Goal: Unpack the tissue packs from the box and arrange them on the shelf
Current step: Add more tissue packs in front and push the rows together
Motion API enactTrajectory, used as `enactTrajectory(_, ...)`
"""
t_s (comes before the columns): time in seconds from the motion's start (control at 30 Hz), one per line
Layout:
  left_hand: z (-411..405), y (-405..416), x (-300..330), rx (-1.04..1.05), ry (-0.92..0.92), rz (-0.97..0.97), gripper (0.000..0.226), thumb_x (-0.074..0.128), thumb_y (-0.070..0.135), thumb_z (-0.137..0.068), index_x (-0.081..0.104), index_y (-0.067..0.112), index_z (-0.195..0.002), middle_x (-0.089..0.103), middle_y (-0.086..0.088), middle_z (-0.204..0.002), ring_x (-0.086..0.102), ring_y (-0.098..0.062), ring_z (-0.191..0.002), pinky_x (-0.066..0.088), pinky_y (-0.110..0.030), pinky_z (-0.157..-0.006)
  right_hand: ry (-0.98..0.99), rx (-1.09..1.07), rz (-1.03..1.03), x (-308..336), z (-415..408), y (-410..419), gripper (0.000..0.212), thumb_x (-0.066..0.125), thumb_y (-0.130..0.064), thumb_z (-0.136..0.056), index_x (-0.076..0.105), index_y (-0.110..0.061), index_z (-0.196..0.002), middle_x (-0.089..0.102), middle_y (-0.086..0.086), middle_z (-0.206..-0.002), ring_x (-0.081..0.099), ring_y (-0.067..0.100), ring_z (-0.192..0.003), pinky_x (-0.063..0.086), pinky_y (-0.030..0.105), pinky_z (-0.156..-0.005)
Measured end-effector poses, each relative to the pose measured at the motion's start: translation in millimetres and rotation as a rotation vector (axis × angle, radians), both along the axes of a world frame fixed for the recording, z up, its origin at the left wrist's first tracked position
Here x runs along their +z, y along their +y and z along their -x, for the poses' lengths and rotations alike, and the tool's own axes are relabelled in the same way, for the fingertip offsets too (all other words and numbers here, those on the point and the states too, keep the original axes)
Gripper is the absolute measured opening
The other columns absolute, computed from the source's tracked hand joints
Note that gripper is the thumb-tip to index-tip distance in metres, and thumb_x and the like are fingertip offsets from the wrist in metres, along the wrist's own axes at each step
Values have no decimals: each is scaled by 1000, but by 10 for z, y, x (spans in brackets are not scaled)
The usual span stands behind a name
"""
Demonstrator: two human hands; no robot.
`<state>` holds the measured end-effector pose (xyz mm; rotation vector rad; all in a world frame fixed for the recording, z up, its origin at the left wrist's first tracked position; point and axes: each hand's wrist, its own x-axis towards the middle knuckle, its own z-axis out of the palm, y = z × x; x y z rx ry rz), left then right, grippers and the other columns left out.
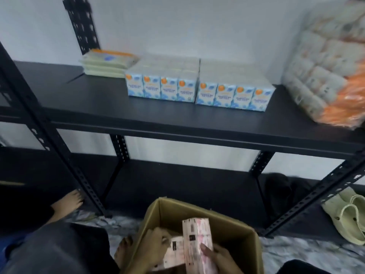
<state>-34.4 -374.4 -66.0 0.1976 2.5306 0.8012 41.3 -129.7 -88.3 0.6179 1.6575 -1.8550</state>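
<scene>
1. We hold two pink tissue packs inside the cardboard box [158,210], ready to lift out together.
2. Our left hand [153,248] curls its fingers round the lower pack [173,254]; our right hand [219,258] grips the upright pack [197,240], thumb pressed on its face.
3. That pack's long axis points toward the shelf [177,117].

Dim, flat indoor light, with the white wall [217,26] brightest and deep shadow under the shelf [177,117]. Motion blur smears the whole frame, worst at the right-edge bundle [325,76], and wide-angle distortion bends the uprights [49,135].
</scene>
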Motion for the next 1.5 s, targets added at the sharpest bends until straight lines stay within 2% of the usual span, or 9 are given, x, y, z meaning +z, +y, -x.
enactTrajectory(0.2,260,-514,1086,10,165,-205,22,65,16,-96,81,32,-98,77,16,-90,71,1,-81,57,-22,-71,190,6,92,936,203,-27,43,68,-21,-93,59,-7,-133,68,19,-125,66,36,-117,47,57,-104)
enactTrajectory(0.37,453,-982,2181,5,315,-391,29,65,16,-98,80,41,-95,78,12,-89,73,-9,-83,54,-24,-69,474,101,-132,1960,340,44,44,72,-20,-89,58,-7,-128,72,13,-118,70,33,-108,54,56,-94)
enactTrajectory(0.7,975,-1183,3705,251,622,-896,21,55,10,-101,76,15,-99,79,-1,-91,73,-11,-77,56,-18,-60,920,78,-482,3901,694,426,40,74,-20,-82,67,-14,-121,76,4,-111,74,26,-99,61,45,-84)
enactTrajectory(0.87,1469,-934,3665,254,724,-789,25,58,11,-101,75,28,-94,76,2,-99,70,-12,-84,57,-29,-73,1068,89,-964,4207,1109,476,42,80,-38,-80,63,-31,-117,70,-20,-103,66,-8,-90,46,6,-76)
enactTrajectory(1.0,1726,-818,3272,233,696,-769,40,57,4,-100,77,36,-87,73,22,-108,67,-7,-107,51,-36,-100,1020,163,-1325,3895,1469,514,71,81,-43,-79,52,-28,-142,58,-7,-138,53,16,-124,40,33,-103)
enactTrajectory(1.13,1840,-794,3174,130,746,-674,26,56,1,-100,74,19,-96,65,15,-130,58,-8,-124,43,-7,-92,1020,240,-1636,3452,1637,545,68,74,-48,-83,45,-34,-143,48,-8,-145,42,20,-130,30,41,-106)
enactTrajectory(1.3,1938,-807,3299,54,710,-450,33,63,4,-95,73,35,-100,31,10,-162,26,-15,-151,29,-37,-121,934,253,-1616,3506,1739,476,61,71,-55,-82,49,-36,-135,47,-8,-133,41,19,-126,29,45,-107)
enactTrajectory(1.4,1837,-759,3546,84,747,-350,40,72,15,-88,68,40,-120,8,1,-170,11,-21,-156,24,-34,-117,915,216,-1351,3822,1781,530,39,59,-60,-89,67,-30,-112,60,-6,-115,53,18,-113,41,46,-103)
enactTrajectory(1.5,1736,-514,3775,81,859,-360,47,69,47,-91,54,41,-136,14,0,-169,13,-20,-155,25,-41,-117,993,30,-1299,3955,1954,581,52,43,-61,-97,71,-18,-105,67,-1,-108,61,23,-106,48,47,-97)
